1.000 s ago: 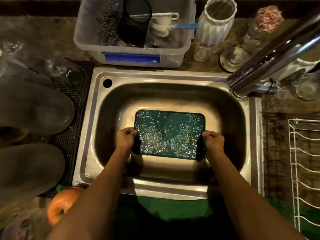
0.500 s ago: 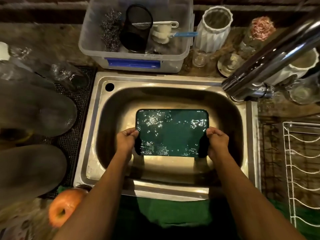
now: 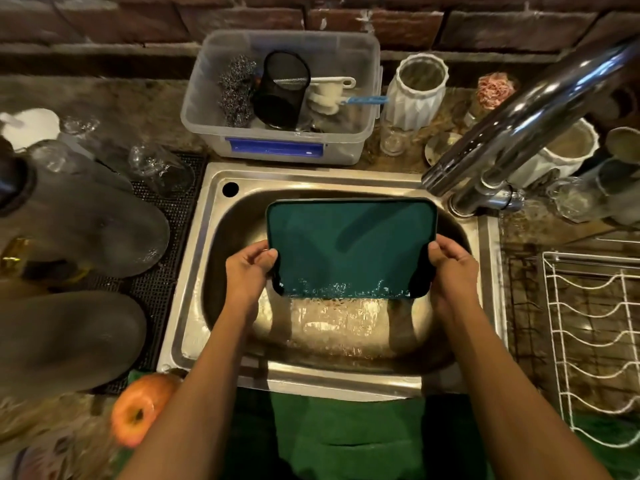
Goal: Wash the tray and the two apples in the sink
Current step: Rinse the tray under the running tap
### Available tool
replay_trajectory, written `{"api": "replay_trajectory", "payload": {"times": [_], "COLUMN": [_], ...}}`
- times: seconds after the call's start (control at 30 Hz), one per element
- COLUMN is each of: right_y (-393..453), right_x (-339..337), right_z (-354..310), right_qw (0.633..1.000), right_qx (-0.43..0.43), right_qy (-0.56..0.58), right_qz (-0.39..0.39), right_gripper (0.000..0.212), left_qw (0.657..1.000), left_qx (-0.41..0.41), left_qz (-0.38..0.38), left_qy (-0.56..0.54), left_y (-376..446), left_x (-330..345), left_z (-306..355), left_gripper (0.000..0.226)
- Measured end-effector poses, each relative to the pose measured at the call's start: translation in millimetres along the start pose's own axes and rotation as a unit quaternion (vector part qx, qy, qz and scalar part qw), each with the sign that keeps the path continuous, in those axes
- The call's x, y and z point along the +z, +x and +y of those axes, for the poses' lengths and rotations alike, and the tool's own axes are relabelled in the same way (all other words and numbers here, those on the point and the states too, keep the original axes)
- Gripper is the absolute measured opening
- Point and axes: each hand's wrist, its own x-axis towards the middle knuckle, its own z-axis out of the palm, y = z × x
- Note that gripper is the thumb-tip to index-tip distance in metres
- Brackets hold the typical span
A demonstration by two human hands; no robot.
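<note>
I hold a dark green rectangular tray (image 3: 349, 244) above the steel sink (image 3: 207, 271). Its far edge is raised and its near edge tips down, so water runs off it into the basin. My left hand (image 3: 247, 271) grips the tray's left short edge, and my right hand (image 3: 450, 268) grips the right short edge. One red-orange apple (image 3: 138, 410) lies on the counter at the sink's near left corner, beside my left forearm. A second apple is not in view.
The chrome faucet (image 3: 512, 119) reaches in from the right, above the sink's far right corner. Behind the sink stands a clear plastic bin (image 3: 280, 147) with scrubbers. Overturned glass bowls (image 3: 86, 216) rest on a black mat at left. A white wire rack (image 3: 595, 341) sits at right.
The tray lay flat and low in the basin with water on it. Both hands have lifted it and tilted it toward me, and the water has slid to its near edge.
</note>
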Motion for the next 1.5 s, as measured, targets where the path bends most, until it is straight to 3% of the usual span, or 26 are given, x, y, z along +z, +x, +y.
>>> {"api": "replay_trajectory", "payload": {"times": [0.37,0.57,0.7,1.07,1.5], "right_y": [-31,-52,-59,-70,-107], "right_x": [-13,-18,-24,-29,-28], "right_z": [-25,-37,-42,-63,-89], "right_qw": [0.998,0.997,0.995,0.989,0.975], "right_qx": [-0.025,-0.033,-0.042,-0.058,-0.097], "right_qy": [-0.010,-0.015,0.001,0.075,0.123], "right_qz": [-0.049,-0.066,-0.090,-0.111,-0.157], "right_gripper": [0.039,0.033,0.036,0.047,0.035], "left_qw": [0.997,0.993,0.990,0.981,0.966], "left_qx": [0.064,0.103,0.102,0.122,0.151], "left_qz": [-0.024,-0.040,-0.047,-0.089,-0.123], "left_qy": [-0.033,-0.048,-0.081,-0.119,-0.171], "left_y": [-27,-40,-46,-56,-79], "left_x": [-24,-37,-44,-50,-57], "left_z": [26,28,31,51,51], "left_gripper": [0.025,0.038,0.024,0.021,0.027]}}
